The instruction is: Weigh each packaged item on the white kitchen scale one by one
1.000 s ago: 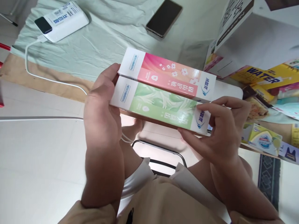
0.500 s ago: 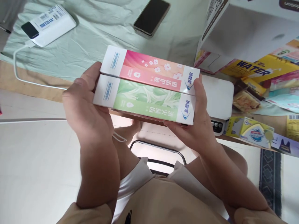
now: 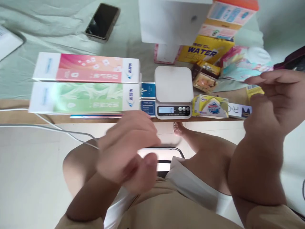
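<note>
Two toothpaste boxes, one pink [image 3: 90, 68] and one green [image 3: 91, 97], lie side by side on the table's left, on top of blue boxes [image 3: 148, 98] whose ends stick out. My left hand [image 3: 128, 149], smeared by motion, hovers in front of the table edge below the green box. Its fingers are loosely curled, the thumb stands apart, and nothing shows in it. Off to the right, my right hand [image 3: 278, 98] has its thumb and fingers apart. A yellow packet [image 3: 254, 91] appears between them, partly hidden; the hand does not visibly grip it.
A white kitchen scale [image 3: 174, 84] with a lit display stands mid-table. Right of it are a yellow soap box [image 3: 211, 106], a purple-white box [image 3: 239, 110], a snack pack [image 3: 205, 78] and a yellow WATER box [image 3: 206, 51]. A phone [image 3: 103, 22] and a large white box [image 3: 173, 20] lie farther back.
Both toothpaste boxes were held between my two hands and now rest on the table, let go. My left hand has drawn back toward my body; my right has moved far right. The view has shifted right.
</note>
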`<state>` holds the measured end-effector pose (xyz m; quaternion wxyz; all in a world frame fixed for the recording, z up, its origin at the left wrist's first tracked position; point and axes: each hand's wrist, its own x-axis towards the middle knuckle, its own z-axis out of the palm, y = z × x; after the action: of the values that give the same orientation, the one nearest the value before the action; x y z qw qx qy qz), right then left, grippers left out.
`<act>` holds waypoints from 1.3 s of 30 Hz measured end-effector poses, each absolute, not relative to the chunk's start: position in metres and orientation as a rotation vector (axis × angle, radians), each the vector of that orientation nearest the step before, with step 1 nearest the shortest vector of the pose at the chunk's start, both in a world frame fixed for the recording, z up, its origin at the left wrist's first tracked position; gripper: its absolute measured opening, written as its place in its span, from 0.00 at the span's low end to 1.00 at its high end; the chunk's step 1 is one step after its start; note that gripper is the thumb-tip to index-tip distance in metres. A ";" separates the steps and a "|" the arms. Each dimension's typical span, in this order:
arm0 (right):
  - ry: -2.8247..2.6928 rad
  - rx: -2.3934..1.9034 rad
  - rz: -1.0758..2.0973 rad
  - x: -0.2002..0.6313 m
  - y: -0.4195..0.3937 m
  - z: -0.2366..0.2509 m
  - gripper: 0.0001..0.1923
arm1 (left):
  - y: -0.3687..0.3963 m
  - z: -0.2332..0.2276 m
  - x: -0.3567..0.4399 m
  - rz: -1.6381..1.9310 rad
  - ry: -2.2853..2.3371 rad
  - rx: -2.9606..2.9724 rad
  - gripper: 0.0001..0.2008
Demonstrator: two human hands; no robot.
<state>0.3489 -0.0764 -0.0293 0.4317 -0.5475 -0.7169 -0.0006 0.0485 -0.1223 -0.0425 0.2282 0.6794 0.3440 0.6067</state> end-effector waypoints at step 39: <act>-2.596 -1.396 -0.074 0.262 -0.042 0.027 0.21 | -0.119 -0.052 0.068 1.401 0.879 2.040 0.09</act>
<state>0.2621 -0.0416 0.0274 0.0963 -0.4713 -0.8763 -0.0249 0.0679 -0.1186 -0.0517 0.2548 0.7511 0.3235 0.5160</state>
